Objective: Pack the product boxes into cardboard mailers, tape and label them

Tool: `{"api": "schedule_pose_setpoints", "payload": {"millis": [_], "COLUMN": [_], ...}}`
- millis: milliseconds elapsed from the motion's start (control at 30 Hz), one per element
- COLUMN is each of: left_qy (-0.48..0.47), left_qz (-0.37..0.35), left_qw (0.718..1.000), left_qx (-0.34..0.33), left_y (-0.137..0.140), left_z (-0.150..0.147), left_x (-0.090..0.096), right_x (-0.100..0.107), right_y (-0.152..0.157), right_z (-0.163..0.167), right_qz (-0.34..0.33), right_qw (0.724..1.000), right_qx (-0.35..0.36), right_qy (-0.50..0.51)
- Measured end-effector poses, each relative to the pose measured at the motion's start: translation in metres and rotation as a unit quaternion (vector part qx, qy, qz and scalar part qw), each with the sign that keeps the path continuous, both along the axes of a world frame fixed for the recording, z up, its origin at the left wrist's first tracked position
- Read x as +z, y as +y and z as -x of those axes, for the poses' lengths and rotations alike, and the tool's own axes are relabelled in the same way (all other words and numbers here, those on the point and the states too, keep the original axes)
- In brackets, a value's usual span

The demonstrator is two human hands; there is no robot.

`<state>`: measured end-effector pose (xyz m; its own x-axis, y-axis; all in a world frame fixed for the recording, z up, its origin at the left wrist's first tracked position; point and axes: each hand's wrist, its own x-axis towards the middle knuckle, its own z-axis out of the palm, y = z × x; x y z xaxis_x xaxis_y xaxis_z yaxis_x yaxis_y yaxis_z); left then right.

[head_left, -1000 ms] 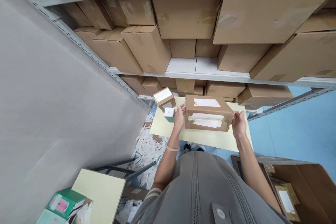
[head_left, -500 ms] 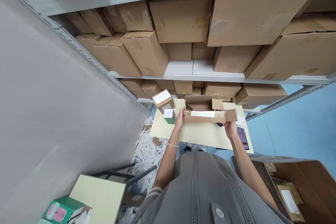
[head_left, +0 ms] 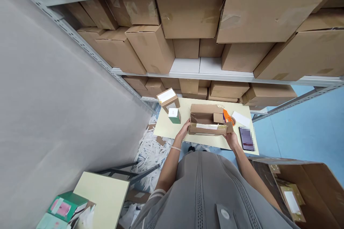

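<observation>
An open cardboard box [head_left: 205, 131] with a white label strip and shiny tape is held over the pale table [head_left: 168, 131]. My left hand [head_left: 184, 130] grips its left end, and my right hand [head_left: 231, 139] holds the right end beside a loose flap. Left of the box stand a small green and white box [head_left: 174, 115] and a brown carton with a white label [head_left: 167, 99]. Just behind the held box's right end lies an orange tape dispenser [head_left: 228, 117], partly hidden. The fingertips under the box are out of sight.
White paper [head_left: 241, 118] and a phone [head_left: 246, 139] lie at the table's right. Shelves [head_left: 188, 75] full of cartons rise behind. A large open carton [head_left: 317, 186] stands at lower right; shredded paper [head_left: 146, 161] covers the floor. A side table [head_left: 104, 196] holds a green box [head_left: 67, 205].
Both hands have lowered the cardboard box toward me, and its right end has shifted left. The orange tape dispenser, the white paper and more of the phone have come into view.
</observation>
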<state>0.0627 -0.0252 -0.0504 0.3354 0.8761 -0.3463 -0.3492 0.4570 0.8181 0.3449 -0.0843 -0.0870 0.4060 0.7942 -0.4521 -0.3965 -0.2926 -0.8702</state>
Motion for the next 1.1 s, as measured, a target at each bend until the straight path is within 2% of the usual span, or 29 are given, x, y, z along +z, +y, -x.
{"api": "schedule_pose_setpoints", "payload": {"millis": [100,233,333,400,467,567,667,767,833,900,1100], "left_qy": [0.012,0.100,0.148,0.160,0.169,0.173,0.173,0.176,0.178,0.183,0.256], "left_qz": [0.014,0.055,0.066,0.079,0.104,0.125,0.107,0.093,0.085,0.071,-0.051], "left_qw": [0.999,0.989,0.978,0.976,0.974,0.972,0.973,0.971,0.969,0.968,0.956], "left_qx": [-0.036,-0.098,-0.130,-0.127,-0.110,-0.101,-0.110,-0.131,-0.148,-0.159,-0.135], "left_y": [-0.004,-0.007,-0.009,-0.010,-0.011,-0.015,-0.020,-0.027,-0.031,-0.035,-0.041], "left_z": [0.009,0.023,0.028,0.028,0.028,0.030,0.033,0.036,0.036,0.035,0.021], "left_x": [0.002,0.007,0.011,0.012,0.014,0.018,0.026,0.033,0.036,0.035,0.019], "right_x": [0.000,0.008,0.022,0.035,0.049,0.063,0.066,0.058,0.052,0.047,0.038], "right_y": [0.000,0.004,0.007,0.007,0.007,0.005,0.007,0.012,0.015,0.016,0.010], "right_z": [-0.003,-0.007,-0.012,-0.016,-0.019,-0.016,-0.007,0.000,-0.001,-0.006,-0.016], "right_qz": [0.015,0.016,-0.006,-0.031,-0.062,-0.090,-0.043,0.022,0.049,0.059,0.055], "right_qw": [0.999,0.999,0.998,0.984,0.941,0.840,0.745,0.680,0.655,0.646,0.668], "right_qx": [0.022,0.038,0.019,0.008,0.026,0.118,0.228,0.317,0.354,0.367,0.354], "right_qy": [0.039,0.030,-0.053,-0.173,-0.330,-0.522,-0.625,-0.661,-0.665,-0.667,-0.653]}}
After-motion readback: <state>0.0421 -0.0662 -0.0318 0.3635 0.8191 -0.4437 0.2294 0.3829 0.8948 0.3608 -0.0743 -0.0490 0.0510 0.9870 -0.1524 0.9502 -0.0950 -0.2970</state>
